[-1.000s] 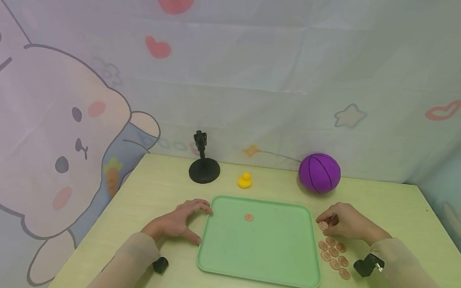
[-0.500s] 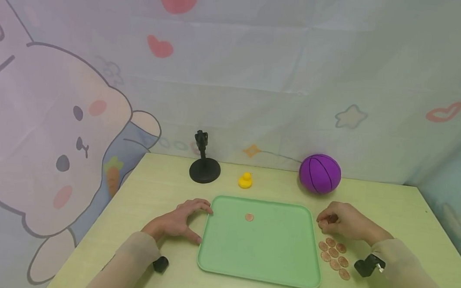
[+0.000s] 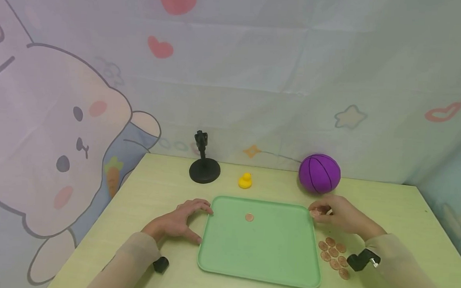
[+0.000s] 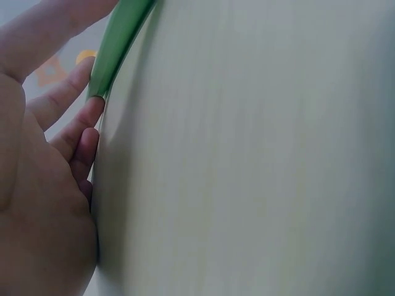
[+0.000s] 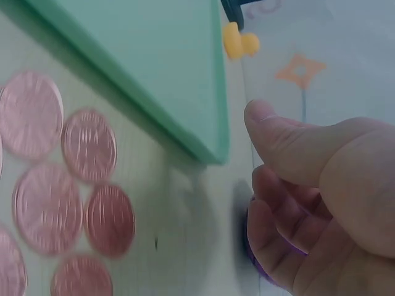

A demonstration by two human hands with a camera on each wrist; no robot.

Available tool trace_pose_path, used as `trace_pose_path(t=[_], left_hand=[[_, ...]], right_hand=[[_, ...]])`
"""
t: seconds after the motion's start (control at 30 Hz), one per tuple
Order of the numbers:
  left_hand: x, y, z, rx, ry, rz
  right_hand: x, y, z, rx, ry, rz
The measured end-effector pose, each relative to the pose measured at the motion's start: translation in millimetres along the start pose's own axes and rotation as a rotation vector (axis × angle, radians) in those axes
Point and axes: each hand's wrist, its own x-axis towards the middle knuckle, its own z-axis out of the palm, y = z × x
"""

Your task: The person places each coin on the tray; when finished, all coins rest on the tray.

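Observation:
A green tray (image 3: 262, 250) lies on the pale table, with one copper-coloured coin (image 3: 249, 217) towards its back. At the tray's left rim is my left hand (image 3: 176, 221), thumb and fingers spread; the left wrist view has its fingertips (image 4: 94, 106) against the outer wall. My right hand (image 3: 341, 214) is by the tray's back right corner and pinches another coin (image 3: 315, 213) between thumb and fingers. That coin is hidden in the right wrist view, behind the thumb (image 5: 278, 139). Several more coins (image 3: 333, 252) lie close together right of the tray, nearer than this hand.
Along the back of the table stand a black stand with a round base (image 3: 204, 172), a yellow rubber duck (image 3: 245, 181) and a purple ball (image 3: 319, 174). A cartoon-printed cloth backdrop (image 3: 234, 66) hangs behind the table.
My right hand, with the coin in its fingers, has moved left and slightly back, from above the coin group to the tray's right rim. My left hand has stayed in place.

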Motion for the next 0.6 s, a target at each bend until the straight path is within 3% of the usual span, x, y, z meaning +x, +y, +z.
trace_pose_path(t=[0.6], left_hand=[[-0.7, 0.9, -1.1, 0.0, -0.004, -0.003]], right_hand=[[48.0, -22, 48, 0.06, -0.005, -0.049]])
